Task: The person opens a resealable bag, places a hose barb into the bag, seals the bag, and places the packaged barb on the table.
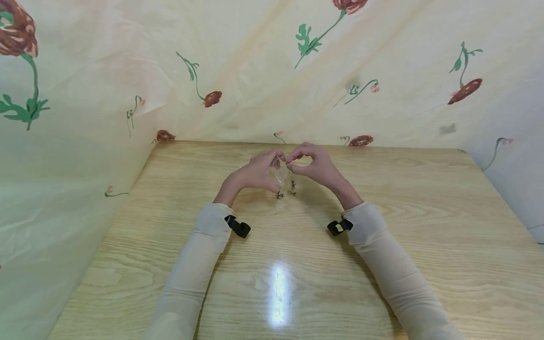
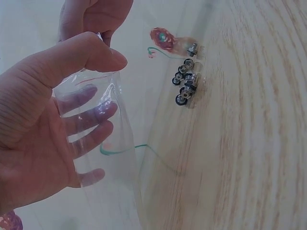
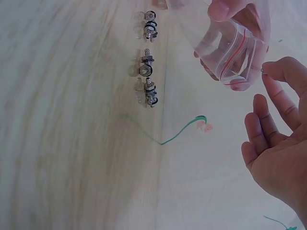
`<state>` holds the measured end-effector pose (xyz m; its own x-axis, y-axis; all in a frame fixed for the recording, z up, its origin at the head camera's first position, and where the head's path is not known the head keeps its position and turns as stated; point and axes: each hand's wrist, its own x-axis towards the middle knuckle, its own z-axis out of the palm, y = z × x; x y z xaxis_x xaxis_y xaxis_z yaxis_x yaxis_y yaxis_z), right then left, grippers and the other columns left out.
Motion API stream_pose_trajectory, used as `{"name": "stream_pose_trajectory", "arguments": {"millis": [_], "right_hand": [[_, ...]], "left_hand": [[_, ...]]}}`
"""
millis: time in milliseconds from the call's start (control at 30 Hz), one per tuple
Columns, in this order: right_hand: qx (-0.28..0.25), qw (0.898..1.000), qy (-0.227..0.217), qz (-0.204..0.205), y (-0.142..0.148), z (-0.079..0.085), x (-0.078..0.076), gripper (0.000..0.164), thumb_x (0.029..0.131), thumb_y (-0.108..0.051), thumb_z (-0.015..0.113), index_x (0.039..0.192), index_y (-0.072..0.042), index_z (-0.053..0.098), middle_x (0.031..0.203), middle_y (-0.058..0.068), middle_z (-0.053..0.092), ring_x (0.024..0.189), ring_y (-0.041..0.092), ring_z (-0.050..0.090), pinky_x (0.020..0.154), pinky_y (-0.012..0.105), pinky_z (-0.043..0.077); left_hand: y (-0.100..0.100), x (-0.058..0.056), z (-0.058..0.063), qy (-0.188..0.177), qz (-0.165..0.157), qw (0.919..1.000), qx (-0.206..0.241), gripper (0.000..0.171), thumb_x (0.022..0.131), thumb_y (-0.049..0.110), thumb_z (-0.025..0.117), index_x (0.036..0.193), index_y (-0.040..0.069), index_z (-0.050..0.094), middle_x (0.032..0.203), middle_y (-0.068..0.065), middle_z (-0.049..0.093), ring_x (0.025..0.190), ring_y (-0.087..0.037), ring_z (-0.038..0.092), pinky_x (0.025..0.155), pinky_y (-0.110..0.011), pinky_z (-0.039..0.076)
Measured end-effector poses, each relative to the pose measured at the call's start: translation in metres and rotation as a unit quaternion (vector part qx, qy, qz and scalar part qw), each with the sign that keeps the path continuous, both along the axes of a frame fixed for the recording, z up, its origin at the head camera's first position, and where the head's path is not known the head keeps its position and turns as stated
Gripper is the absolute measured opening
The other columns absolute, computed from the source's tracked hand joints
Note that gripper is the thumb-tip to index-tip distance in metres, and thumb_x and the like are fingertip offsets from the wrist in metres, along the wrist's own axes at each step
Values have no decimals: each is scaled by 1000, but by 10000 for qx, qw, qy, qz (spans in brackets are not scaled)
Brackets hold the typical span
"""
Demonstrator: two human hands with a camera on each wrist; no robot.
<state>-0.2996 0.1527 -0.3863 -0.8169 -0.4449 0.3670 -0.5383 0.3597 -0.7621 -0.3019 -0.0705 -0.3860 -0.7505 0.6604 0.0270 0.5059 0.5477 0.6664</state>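
My left hand (image 1: 259,172) holds a clear zip bag (image 2: 125,187) with a red line along its mouth, the thumb over the bag and the fingers behind it. Close by the bag's mouth, my right hand (image 1: 319,169) pinches a tiny metal piece (image 3: 263,70) between thumb and index finger; most of it is hidden by the fingertips. Its other fingers are spread loosely. Below the hands, several small metal fittings (image 3: 147,64) with black rings lie on the table in little clusters.
The wood-grain table (image 1: 272,245) runs back to a flowered cloth (image 1: 255,71) hung behind it and along the left side. A black strap with a small camera (image 1: 242,229) sits at the left cuff, and another camera (image 1: 337,228) at the right.
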Motion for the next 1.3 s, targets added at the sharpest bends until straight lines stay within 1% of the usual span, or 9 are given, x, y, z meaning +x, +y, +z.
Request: {"name": "stream_pose_trajectory", "arguments": {"millis": [100,233,433,633,767,900,1033,1167,1300], "right_hand": [[-83,9999,8,87,-1,-1,-1,11,87,-2,77,98,-4,77,100,17,69,99,39,57,94,54,43],[-31,9999,-55,86,-2,-1,0,11,87,-2,76,97,-4,77,101,15,69,100,38,56,94,53,43],[178,9998,-3,-29,-5,-2,1,11,87,2,75,98,0,76,103,19,71,97,28,54,93,41,41],[231,9997,52,-8,-11,12,14,12,86,8,72,97,9,73,101,27,69,96,37,54,90,37,39],[263,9996,-1,29,-14,23,25,12,85,8,71,97,10,72,102,28,69,98,41,56,90,37,40],[275,9996,-81,-3,-15,24,27,12,86,8,70,97,10,72,103,27,68,100,42,56,92,39,41],[263,9996,-120,-28,-15,23,27,12,86,8,71,97,10,72,103,27,67,101,43,56,92,39,40],[225,9997,-108,-41,-12,9,16,12,86,7,73,98,10,72,104,29,67,102,47,55,92,40,39],[222,9997,-110,-63,-9,-4,5,13,86,4,74,99,6,74,106,26,67,103,45,56,93,43,39]], "left_hand": [[0,0,0,-30,9,10000,15,70,76,19,79,135,13,42,120,-10,58,112,-26,53,104,-52,33],[1,0,0,-94,18,10000,29,70,76,19,79,135,14,42,120,-9,57,113,-26,52,105,-53,32],[1,0,0,-127,3,9999,29,70,76,18,81,134,14,42,120,-8,57,113,-26,52,105,-53,31],[1,-1,-1,-149,-8,9999,57,69,76,18,80,133,15,42,120,-8,57,113,-26,52,106,-55,30],[1,-1,-1,-147,3,9999,70,68,75,18,81,132,16,43,119,-7,58,113,-25,52,105,-54,30],[1,1,0,-170,11,9998,96,69,75,16,81,132,15,43,119,-7,57,114,-26,51,105,-53,31],[1,1,0,-153,19,9999,71,68,75,15,81,132,15,42,119,-7,56,114,-26,51,106,-53,30],[1,0,-2,-143,1,9999,54,68,75,15,81,131,15,43,118,-7,56,112,-25,51,104,-52,32],[1,0,-2,-144,-14,9999,65,68,74,14,81,130,16,43,117,-7,56,111,-25,52,102,-51,32]]}}
